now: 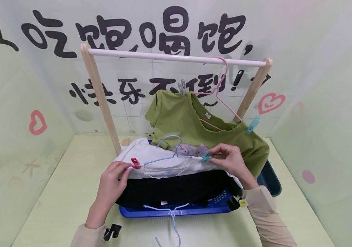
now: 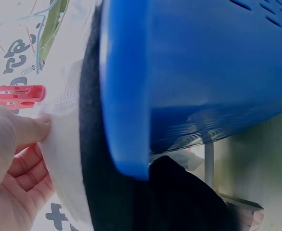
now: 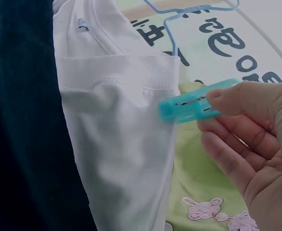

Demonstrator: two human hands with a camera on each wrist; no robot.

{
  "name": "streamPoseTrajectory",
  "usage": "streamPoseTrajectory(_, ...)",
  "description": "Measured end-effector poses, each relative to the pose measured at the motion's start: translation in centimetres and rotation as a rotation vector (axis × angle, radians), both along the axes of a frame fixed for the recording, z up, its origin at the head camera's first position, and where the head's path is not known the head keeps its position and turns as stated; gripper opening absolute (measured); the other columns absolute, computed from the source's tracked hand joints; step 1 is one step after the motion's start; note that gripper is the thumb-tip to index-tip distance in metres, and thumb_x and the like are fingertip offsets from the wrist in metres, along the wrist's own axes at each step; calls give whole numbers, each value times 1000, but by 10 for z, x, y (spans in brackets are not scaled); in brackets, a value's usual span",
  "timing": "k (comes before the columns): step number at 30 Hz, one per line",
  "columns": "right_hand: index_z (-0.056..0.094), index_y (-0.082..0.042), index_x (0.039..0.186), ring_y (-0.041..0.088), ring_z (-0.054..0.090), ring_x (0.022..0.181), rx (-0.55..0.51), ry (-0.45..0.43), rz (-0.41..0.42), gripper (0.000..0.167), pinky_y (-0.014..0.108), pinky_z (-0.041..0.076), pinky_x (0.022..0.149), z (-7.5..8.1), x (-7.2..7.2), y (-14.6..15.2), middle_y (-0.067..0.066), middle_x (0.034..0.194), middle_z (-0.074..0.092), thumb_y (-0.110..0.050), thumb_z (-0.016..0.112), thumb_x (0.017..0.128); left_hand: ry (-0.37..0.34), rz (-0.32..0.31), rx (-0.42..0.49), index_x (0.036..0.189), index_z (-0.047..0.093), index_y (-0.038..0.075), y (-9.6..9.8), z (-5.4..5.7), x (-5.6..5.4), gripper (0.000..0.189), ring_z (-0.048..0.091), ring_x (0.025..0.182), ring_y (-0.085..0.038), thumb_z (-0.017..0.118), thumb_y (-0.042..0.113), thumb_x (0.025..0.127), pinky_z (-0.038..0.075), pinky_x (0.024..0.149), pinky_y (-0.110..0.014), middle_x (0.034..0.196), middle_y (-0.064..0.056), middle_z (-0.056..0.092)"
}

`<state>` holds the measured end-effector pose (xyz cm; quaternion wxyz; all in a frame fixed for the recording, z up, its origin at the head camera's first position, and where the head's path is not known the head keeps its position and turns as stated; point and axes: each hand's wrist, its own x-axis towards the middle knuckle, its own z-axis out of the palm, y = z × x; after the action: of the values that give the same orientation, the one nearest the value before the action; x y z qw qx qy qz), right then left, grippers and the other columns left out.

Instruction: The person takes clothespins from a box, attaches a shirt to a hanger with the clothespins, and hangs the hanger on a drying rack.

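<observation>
A white shirt [image 1: 157,168] lies over the front of the basket, with a blue hanger [image 1: 176,151] in its neck. My left hand [image 1: 113,180] pinches the edge of the white shirt beside a red clothespin [image 1: 135,163], which is clipped to it; the left wrist view shows the clothespin [image 2: 16,94] just above the thumb. In my right hand [image 1: 230,161] a teal clothespin [image 1: 206,156] is pinched between thumb and fingers. The right wrist view shows the jaws of this clothespin [image 3: 194,103] on the edge of the white shirt [image 3: 121,134].
Behind, a green shirt [image 1: 176,113] hangs on a pink hanger [image 1: 222,82] from the rack's white bar [image 1: 151,55], with grey [image 1: 182,88] and light-blue clothespins [image 1: 252,124] on it. Black cloth [image 1: 176,188] covers the blue basket [image 1: 176,212]; another blue hanger [image 1: 173,219] lies in front.
</observation>
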<state>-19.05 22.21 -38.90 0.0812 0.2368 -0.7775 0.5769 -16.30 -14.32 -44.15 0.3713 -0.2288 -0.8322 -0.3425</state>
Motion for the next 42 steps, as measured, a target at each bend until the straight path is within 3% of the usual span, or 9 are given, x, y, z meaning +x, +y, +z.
streamPoseTrajectory(5,62,10,99,15,66,86,75,52,29,26,27,54,76,-5,0,3,23,96,64,13,70,75,8,-7,5,81,68,-4,0,0,0,24,60,72,-21,75,-18,63,48,66,-23,78,-9,62)
streamPoseTrajectory(9,56,8,115,25,62,97,216,108,22,43,36,52,83,-12,1,7,22,107,62,11,71,75,3,-11,3,82,68,-4,0,0,0,24,60,72,-20,75,-18,63,48,67,-21,78,-9,62)
streamPoseTrajectory(11,58,5,114,28,63,96,329,142,-4,41,39,52,82,-17,2,9,18,106,63,7,72,75,2,-9,0,82,68,-4,-1,0,0,24,60,72,-20,75,-18,63,48,67,-20,78,-9,62)
streamPoseTrajectory(15,66,-2,96,23,65,83,487,230,-61,21,37,54,73,-27,1,11,8,91,66,3,73,76,6,-6,-2,82,68,-4,-1,0,0,24,60,72,-20,76,-18,63,49,66,-20,78,-9,62)
streamPoseTrajectory(21,68,-5,82,14,59,70,471,362,-143,14,28,53,62,-35,-1,11,2,80,62,5,74,75,4,-15,-3,82,68,-4,-2,0,0,25,60,72,-19,75,-18,63,49,67,-20,79,-9,62)
streamPoseTrajectory(28,67,-7,78,9,53,64,441,459,-170,16,25,48,56,-32,4,14,-2,73,59,6,72,70,7,-22,-15,83,68,-4,-1,5,-2,25,60,75,-20,76,-17,64,50,69,-20,81,-10,62)
streamPoseTrajectory(34,67,-4,79,11,55,63,400,543,-221,20,18,48,56,-19,11,21,2,75,62,9,72,66,49,-68,8,84,68,-5,4,24,-15,25,60,76,-24,75,-17,64,50,69,-24,82,-12,62)
streamPoseTrajectory(42,69,-4,81,13,53,62,298,624,-341,16,16,44,58,12,16,24,4,72,62,7,65,69,121,-120,12,86,68,-8,18,74,-47,15,60,74,-26,72,-13,72,51,65,-36,80,-15,63)
